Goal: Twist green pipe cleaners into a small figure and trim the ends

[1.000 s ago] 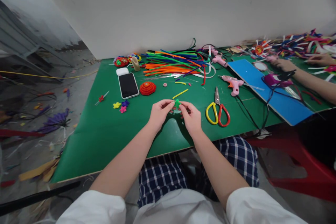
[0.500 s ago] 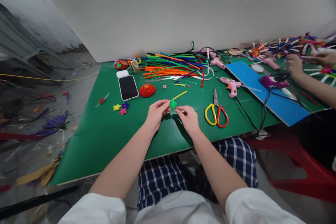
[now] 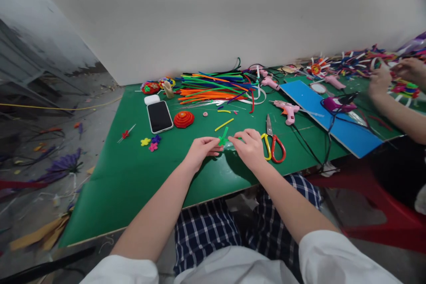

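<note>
A bent green pipe cleaner (image 3: 223, 140), partly shaped like a flower, is between my hands over the green table. My left hand (image 3: 199, 151) pinches it between thumb and fingers. Closed in a pinch as well, my right hand (image 3: 249, 145) grips a strand of the same pipe cleaner, mostly hidden by the fingers. One short piece of it sticks up. Beyond my hands lies a short yellow pipe cleaner (image 3: 224, 124). Scissors (image 3: 272, 140) with one yellow and one red handle lie right of my right hand, which partly covers them.
To the left are a phone (image 3: 160, 116), a coiled orange disc (image 3: 184, 119) and small flowers (image 3: 153, 146). Pipe cleaners (image 3: 213, 86) are piled behind. Rightward lie a pink glue gun (image 3: 287, 111), cables and a blue board (image 3: 333, 117). Another person's hands (image 3: 380, 82) work at far right.
The green pipe cleaner has gone from a compact flower to a more opened shape with a strand sticking up. My right hand has moved rightward, away from the left, nearer the scissors.
</note>
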A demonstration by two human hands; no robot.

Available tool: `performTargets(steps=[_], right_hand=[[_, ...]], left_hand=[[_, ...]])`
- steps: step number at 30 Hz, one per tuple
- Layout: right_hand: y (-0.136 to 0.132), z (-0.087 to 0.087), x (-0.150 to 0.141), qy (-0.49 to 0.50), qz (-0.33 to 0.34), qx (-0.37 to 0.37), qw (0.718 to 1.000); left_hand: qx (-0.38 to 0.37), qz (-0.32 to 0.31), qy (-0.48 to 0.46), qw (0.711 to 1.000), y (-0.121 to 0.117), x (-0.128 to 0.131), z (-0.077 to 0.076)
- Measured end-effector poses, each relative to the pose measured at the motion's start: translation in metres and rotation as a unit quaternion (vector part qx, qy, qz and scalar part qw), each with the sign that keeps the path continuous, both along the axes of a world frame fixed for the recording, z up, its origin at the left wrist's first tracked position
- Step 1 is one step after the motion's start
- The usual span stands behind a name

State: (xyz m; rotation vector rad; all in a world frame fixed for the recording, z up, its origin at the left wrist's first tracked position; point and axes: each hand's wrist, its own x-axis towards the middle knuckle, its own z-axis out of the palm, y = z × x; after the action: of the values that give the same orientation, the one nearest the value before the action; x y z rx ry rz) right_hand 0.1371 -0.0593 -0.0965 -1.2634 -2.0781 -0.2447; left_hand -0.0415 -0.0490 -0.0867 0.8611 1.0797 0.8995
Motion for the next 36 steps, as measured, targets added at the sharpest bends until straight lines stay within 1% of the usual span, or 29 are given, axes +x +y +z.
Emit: performTargets(steps=[2,4,6,7,9,11,13,16,19,23,25,26,28,31,34,36], right_hand=[[0.0,0.002,-0.001,-0.023,0.02,0.01,0.999],[-0.001,0.007,0.0,-0.028,0.033,0.021,0.999],[-0.003,0.011,0.006,-0.008,0.021,0.027,0.999],[-0.004,0.012,0.013,0.008,-0.001,0.027,1.0],[-0.007,0.012,0.032,0.044,-0.079,0.018,0.996],[-0.01,0.007,0.057,0.014,-0.151,-0.044,0.987],[-0.015,0.002,0.08,-0.056,-0.224,-0.104,0.968],[-0.022,-0.002,0.101,-0.122,-0.262,-0.169,0.942],[-0.027,0.003,0.105,-0.135,-0.272,-0.246,0.921],[-0.03,0.017,0.108,-0.112,-0.266,-0.356,0.889],[-0.034,0.024,0.114,-0.103,-0.264,-0.393,0.875],[-0.037,0.027,0.118,-0.102,-0.27,-0.401,0.87],[-0.044,0.033,0.126,-0.114,-0.304,-0.399,0.858],[-0.055,0.041,0.135,-0.158,-0.363,-0.396,0.829],[-0.059,0.047,0.141,-0.181,-0.393,-0.385,0.815],[-0.058,0.05,0.145,-0.19,-0.399,-0.404,0.801]], left_hand=[[-0.011,-0.009,-0.002,1.0,0.0,0.001,-0.002],[-0.014,0.0,-0.003,1.0,0.001,0.001,-0.004],[-0.009,0.016,0.001,1.0,0.002,0.0,-0.006],[-0.004,0.023,0.004,1.0,0.002,0.0,-0.006],[0.009,0.033,0.01,0.999,0.003,0.0,-0.006],[0.023,0.038,0.014,0.999,0.003,0.0,-0.005],[0.034,0.039,0.018,0.999,0.003,-0.001,-0.005],[0.04,0.048,0.021,0.998,0.003,0.0,-0.005],[0.039,0.057,0.018,0.997,0.004,0.0,-0.005],[0.034,0.049,0.017,0.998,0.005,-0.001,-0.006],[0.03,0.048,0.012,0.998,0.005,-0.001,-0.006],[0.027,0.05,0.006,0.998,0.005,-0.001,-0.006],[0.019,0.052,-0.007,0.998,0.005,0.0,-0.005],[0.009,0.051,-0.028,0.998,0.004,0.0,-0.004],[0.002,0.049,-0.042,0.998,0.004,0.001,-0.002],[-0.003,0.05,-0.044,0.998,0.004,0.0,-0.002]])
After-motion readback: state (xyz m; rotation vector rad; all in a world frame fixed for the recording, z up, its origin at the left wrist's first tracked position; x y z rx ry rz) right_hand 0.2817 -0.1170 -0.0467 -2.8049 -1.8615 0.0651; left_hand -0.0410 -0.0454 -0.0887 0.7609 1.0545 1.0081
